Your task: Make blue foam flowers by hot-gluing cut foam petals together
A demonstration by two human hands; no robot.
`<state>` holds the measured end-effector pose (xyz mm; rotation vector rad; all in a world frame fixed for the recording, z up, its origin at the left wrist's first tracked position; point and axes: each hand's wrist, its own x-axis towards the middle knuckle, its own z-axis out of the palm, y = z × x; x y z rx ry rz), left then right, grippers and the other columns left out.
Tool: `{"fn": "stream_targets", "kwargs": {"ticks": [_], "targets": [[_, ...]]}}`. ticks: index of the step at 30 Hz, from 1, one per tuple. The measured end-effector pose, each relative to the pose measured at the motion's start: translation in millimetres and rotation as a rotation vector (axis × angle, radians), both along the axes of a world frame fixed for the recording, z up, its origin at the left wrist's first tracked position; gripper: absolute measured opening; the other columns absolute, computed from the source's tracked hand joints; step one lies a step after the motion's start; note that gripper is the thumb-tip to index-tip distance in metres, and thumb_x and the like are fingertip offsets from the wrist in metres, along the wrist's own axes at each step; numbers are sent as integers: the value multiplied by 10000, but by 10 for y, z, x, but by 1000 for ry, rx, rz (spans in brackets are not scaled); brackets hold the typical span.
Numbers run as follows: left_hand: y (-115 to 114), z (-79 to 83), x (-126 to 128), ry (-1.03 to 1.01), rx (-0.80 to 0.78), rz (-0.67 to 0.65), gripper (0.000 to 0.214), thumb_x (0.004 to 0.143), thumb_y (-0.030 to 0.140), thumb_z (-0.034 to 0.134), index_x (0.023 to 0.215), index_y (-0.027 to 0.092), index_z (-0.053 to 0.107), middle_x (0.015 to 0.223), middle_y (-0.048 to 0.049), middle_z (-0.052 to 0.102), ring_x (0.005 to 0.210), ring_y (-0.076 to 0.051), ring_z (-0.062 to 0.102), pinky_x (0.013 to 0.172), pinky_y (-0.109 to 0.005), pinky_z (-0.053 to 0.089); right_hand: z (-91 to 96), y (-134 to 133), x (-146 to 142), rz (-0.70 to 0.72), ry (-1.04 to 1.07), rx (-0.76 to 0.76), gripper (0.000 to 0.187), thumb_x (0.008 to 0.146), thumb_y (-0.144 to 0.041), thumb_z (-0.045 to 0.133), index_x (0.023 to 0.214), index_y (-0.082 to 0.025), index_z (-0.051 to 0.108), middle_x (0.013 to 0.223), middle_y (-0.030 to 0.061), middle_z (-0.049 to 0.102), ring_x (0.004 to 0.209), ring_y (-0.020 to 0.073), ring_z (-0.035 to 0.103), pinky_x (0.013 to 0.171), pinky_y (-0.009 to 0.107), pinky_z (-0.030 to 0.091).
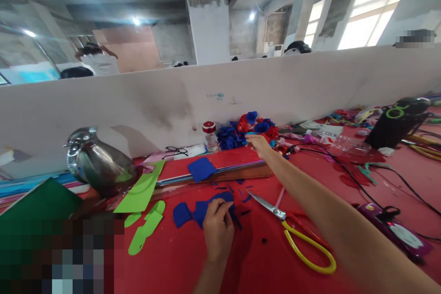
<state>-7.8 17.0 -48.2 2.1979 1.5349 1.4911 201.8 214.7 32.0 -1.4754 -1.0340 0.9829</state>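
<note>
My left hand is low over the red tabletop, its fingers curled together in front of cut blue pieces. What it pinches, if anything, is too small to make out. My right hand reaches forward to a pile of blue and red fabric-like flowers. Its fingers are closed at the pile's edge, close to a light-blue bit, and I cannot make out what they hold. Scissors with yellow and red handles lie between my arms, blades slightly apart. A blue square rests on stacked sheets behind my left hand.
A metal jug stands at left beside green sheets and green cutouts. A lidded glass jar is by the low wall. A black bottle, cables and a purple power strip lie right.
</note>
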Motion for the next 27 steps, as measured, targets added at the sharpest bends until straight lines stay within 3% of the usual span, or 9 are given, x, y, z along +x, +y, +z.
{"fn": "stream_targets", "kwargs": {"ticks": [8,16,23,25,27], "targets": [[-3,13,-2,11,-61,-12,347,805,44,437,858,215,735,839,-54,681,803,-156,657,731,-268,553,7,-52,-47,54,114,-2,335,802,-66,497,1101,-125,636,793,57,700,563,87,633,432,154,373],[-3,5,3,55,-75,-12,351,787,18,445,839,204,739,846,-60,679,817,-163,648,748,-283,548,-48,-307,-353,215,-136,-61,462,760,-9,490,1210,-48,589,608,38,669,540,116,614,544,202,452],[4,6,-6,46,-86,-8,350,781,21,452,840,209,741,840,-56,671,812,-159,638,742,-279,536,98,-950,-501,497,-443,69,191,704,-114,617,812,-200,749,845,19,754,770,159,669,772,256,490],[7,7,-7,27,-100,-3,342,782,31,456,848,210,741,852,-57,673,820,-161,636,751,-282,533,83,-1213,-497,658,-679,207,237,755,-169,576,909,-207,751,944,44,757,848,184,677,807,282,488],[15,4,-12,2,-109,3,329,793,49,455,843,205,741,853,-59,675,827,-166,635,770,-291,530,19,-1462,-478,700,-790,252,286,794,-200,537,998,-195,738,983,68,753,861,192,683,792,282,490]]}}
